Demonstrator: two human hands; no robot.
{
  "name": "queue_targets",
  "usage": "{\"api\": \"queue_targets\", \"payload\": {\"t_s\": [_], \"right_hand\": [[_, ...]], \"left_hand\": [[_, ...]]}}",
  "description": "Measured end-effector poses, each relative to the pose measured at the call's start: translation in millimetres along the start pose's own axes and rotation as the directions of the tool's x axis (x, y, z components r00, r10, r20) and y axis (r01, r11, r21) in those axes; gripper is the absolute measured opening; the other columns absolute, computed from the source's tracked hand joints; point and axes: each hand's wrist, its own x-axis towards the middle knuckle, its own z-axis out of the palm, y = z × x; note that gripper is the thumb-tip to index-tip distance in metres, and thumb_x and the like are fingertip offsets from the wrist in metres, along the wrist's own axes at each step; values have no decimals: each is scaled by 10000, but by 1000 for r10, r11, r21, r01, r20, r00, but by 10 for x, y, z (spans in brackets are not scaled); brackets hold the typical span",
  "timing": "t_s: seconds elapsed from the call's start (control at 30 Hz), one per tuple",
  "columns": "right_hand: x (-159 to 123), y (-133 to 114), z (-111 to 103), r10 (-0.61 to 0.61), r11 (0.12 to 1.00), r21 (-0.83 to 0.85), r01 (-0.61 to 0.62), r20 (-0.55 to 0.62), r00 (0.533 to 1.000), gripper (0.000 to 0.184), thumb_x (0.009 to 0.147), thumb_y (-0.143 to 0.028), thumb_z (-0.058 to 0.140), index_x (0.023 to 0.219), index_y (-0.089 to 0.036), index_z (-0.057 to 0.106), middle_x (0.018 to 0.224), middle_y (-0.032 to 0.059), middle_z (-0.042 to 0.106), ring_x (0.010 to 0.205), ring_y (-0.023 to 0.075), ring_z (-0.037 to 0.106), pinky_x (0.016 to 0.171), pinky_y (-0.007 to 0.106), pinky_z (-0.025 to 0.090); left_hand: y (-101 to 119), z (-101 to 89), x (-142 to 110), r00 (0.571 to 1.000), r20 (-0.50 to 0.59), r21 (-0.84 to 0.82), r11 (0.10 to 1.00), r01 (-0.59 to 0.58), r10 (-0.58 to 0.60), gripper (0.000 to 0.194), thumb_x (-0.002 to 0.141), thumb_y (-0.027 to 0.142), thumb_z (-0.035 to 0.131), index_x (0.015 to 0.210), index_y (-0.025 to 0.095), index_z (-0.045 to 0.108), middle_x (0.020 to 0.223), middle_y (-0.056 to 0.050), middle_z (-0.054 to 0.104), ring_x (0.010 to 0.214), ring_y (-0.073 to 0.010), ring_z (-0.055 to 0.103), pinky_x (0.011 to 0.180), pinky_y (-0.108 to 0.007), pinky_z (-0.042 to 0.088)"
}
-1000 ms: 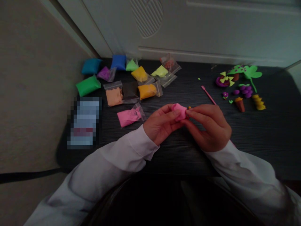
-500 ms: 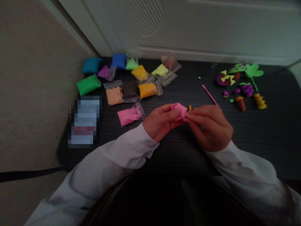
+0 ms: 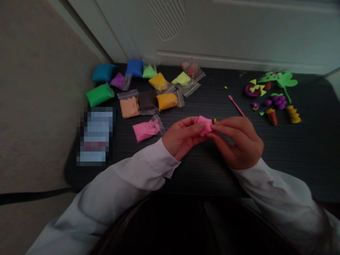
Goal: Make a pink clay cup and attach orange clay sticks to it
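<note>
Between my two hands, above the dark table, is a small piece of pink modelling clay with a petal-like, folded outline. My left hand is closed on its left side, the thumb pressing on the front. At its right edge my right hand pinches the clay between thumb and fingertips. A little yellow-orange clay piece shows just behind the right fingertips. Beyond the right hand lies a pink modelling tool, its near end hidden by the hand.
Bags of coloured clay lie at the left and back, among them a pink bag and an orange bag. A phone with a blurred screen is at the left edge. Finished clay shapes, such as purple grapes and a brown cone, stand right.
My right fingers have shifted slightly on the clay's right edge, with the thumb now lower and apart from the index finger. My left hand has hardly moved.
</note>
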Motion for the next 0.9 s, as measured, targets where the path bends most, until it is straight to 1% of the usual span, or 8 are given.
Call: {"api": "queue_targets", "payload": {"t_s": [0.17,0.3,0.47,0.63,0.7,0.77,0.83,0.9], "right_hand": [[-27,24,-2,-5,999,53,5,5,1000,303,689,-128,658,965,-243,613,867,20,658,794,173,603,696,344,512],[-28,30,-13,-24,999,45,23,11,1000,329,673,-102,666,962,-249,613,860,9,655,785,166,594,703,342,508],[-22,30,-20,-41,999,27,39,41,998,300,684,-98,655,948,-231,608,870,15,652,789,157,589,710,326,501],[-11,10,-28,-15,998,65,11,62,998,321,678,-150,674,977,-238,594,866,26,641,797,168,582,713,335,492],[-12,0,-31,67,991,114,-73,56,996,347,682,-166,673,1011,-232,584,880,40,634,811,176,581,722,341,488],[-17,-5,-29,229,951,198,-240,74,970,320,728,-182,626,1038,-241,573,909,43,627,830,176,582,739,350,483],[-21,-3,-22,404,848,302,-435,163,900,269,776,-211,572,1041,-257,571,930,34,624,841,168,589,754,352,483],[-15,2,-14,505,707,410,-576,279,817,262,789,-243,561,1050,-271,566,928,17,626,835,150,597,752,329,491]], "left_hand": [[6,-4,3,1000,-17,23,1000,9,-9,98,663,171,678,740,135,630,666,16,631,649,-66,591,725,-212,481],[7,-12,7,1000,-17,38,999,0,1,88,671,160,667,744,131,626,659,17,625,650,-66,588,718,-215,487],[9,-22,10,1000,-14,55,998,-6,6,105,674,166,662,759,127,614,664,20,617,649,-65,585,695,-213,493],[44,-29,25,998,-40,108,993,-46,51,253,643,165,684,882,157,598,753,17,638,678,-77,602,654,-209,482],[64,-35,38,994,-63,162,984,-74,85,302,625,150,694,908,168,591,745,26,638,649,-68,597,602,-186,461],[80,-44,51,991,-80,218,972,-92,112,303,609,137,701,890,162,592,716,36,631,609,-53,582,558,-167,433],[87,-57,62,991,-75,261,961,-92,115,297,600,135,705,874,154,591,702,41,627,591,-44,572,548,-162,417],[85,-75,67,995,-42,310,948,-76,94,322,598,144,709,894,154,581,694,39,633,588,-47,572,566,-173,420]]}}
